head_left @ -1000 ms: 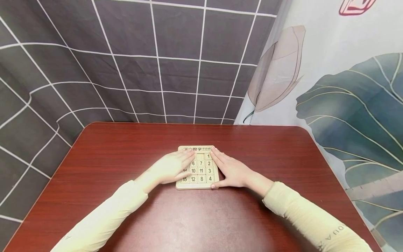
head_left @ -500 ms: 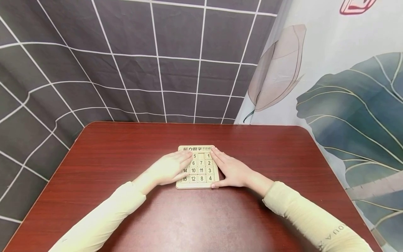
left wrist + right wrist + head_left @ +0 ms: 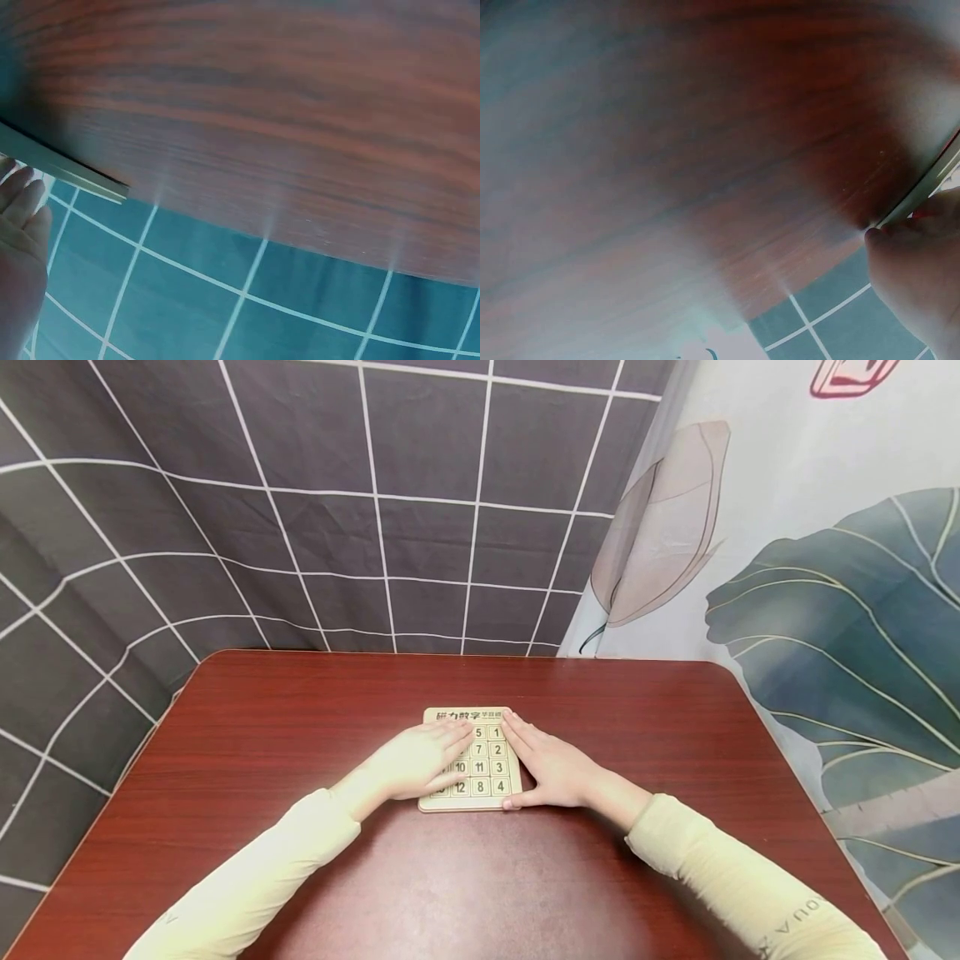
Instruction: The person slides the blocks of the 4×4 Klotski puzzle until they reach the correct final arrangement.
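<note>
A pale number sliding puzzle (image 3: 480, 806) lies flat on the table in the head view, with square numbered tiles in a frame. My left hand (image 3: 408, 762) rests over its left side, fingers extended across the tiles, fingertips beside the 5 tile (image 3: 478, 733). It hides most of the left columns. Along the right edge lies my right hand (image 3: 561, 770), its straight fingers touching the upper right of the frame and its thumb at the lower right corner. In the left wrist view, the puzzle's edge (image 3: 64, 166) shows above the left fingers. The right wrist view shows the right hand against the edge.
The puzzle sits near the middle of a reddish-brown wooden table (image 3: 300, 693). A dark grey curtain with white grid lines (image 3: 420, 535) hangs behind and to the left. A white curtain with leaf prints (image 3: 787, 460) hangs to the right.
My left hand first drew back slightly left, then moved right. The 5 tile has slid one column right, into the gap beside the 1. The right hand has stayed in place.
</note>
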Tool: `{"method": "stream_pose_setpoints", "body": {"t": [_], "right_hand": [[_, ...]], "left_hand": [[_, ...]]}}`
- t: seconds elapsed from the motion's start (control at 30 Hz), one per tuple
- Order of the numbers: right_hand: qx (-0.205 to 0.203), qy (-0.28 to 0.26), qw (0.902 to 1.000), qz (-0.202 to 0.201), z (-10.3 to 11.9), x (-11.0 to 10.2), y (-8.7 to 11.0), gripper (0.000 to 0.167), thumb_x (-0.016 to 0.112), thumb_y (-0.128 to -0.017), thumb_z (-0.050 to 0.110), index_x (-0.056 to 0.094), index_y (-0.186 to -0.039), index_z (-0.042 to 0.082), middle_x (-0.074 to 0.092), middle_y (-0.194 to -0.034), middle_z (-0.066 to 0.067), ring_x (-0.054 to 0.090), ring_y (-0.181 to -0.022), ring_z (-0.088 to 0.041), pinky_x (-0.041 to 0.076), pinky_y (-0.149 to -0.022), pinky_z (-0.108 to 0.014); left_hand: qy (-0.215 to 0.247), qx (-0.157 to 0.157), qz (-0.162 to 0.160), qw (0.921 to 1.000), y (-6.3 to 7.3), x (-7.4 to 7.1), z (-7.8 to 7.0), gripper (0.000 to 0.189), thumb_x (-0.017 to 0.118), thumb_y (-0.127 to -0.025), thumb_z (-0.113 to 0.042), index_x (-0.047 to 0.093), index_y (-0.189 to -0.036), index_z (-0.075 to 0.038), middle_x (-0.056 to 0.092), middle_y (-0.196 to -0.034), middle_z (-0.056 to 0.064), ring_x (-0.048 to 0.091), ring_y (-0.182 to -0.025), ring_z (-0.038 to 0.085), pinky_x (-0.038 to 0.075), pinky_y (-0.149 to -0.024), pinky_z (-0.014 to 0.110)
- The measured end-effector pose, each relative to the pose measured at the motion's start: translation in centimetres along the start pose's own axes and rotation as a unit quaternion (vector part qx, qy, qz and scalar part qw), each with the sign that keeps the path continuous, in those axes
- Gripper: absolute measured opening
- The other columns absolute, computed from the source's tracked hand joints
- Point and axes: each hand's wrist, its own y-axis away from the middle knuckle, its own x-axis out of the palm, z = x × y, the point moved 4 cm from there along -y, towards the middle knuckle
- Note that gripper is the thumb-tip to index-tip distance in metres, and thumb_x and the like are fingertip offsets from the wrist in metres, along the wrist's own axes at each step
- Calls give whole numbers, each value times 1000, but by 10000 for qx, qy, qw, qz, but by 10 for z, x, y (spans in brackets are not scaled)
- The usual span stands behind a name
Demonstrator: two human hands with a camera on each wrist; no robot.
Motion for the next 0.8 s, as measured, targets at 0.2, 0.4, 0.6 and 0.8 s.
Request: {"method": "stream_pose_setpoints", "body": {"t": [0.2,0.4,0.6,0.8], "right_hand": [[-11,14,10000,11,1,0,0,120,73,-89,67,18,-167,-5,8,-179,-20,18,-166,-34,30,-133,-49],[-13,73,10000,-5,0,-1,1,121,74,-88,67,18,-167,-6,9,-178,-21,18,-166,-34,29,-133,-49],[-24,121,9999,-15,-1,1,0,121,74,-88,67,18,-166,-6,10,-178,-21,19,-166,-34,29,-133,-49],[-40,123,9999,-5,0,1,0,121,73,-89,68,18,-167,-7,9,-178,-21,18,-166,-34,28,-134,-49]], "left_hand": [[82,-113,-181,9997,17,-3,10,64,59,-106,-45,55,-152,-1,55,-159,17,52,-150,31,41,-128,45],[-98,-188,-307,9993,35,-5,18,62,63,-104,-42,59,-147,1,59,-155,18,55,-147,31,42,-127,44],[-76,-196,-323,9993,42,-6,19,60,64,-103,-39,60,-147,2,59,-155,18,57,-146,32,44,-126,44],[-69,-205,-296,9993,41,-7,18,60,65,-103,-38,60,-145,4,60,-153,20,58,-145,33,45,-125,45]]}}
